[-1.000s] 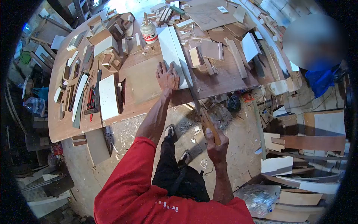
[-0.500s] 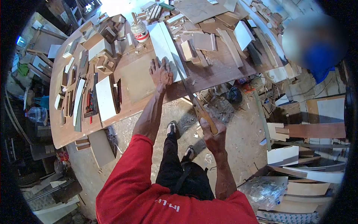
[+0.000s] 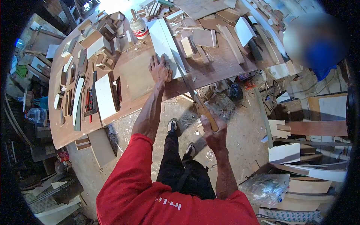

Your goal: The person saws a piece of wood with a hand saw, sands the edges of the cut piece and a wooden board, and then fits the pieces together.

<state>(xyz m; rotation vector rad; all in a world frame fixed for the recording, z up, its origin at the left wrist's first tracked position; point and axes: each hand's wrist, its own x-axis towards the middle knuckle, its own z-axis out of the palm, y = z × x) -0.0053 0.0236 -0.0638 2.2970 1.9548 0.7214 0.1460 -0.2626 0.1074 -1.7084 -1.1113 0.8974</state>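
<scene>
In my right fist (image 3: 214,132), fingers wrapped closed, is the wooden handle of a handsaw (image 3: 204,112); its blade reaches up to the white board (image 3: 162,39). Left of that grip, my left hand (image 3: 160,69) lies open, fingers spread on the board, grasping nothing. Beneath is a brown wooden table (image 3: 221,73); beyond, a tub (image 3: 139,29) among offcuts. Below my right fist spreads a littered floor (image 3: 240,146), and right of it, stacked panels (image 3: 284,153).
</scene>
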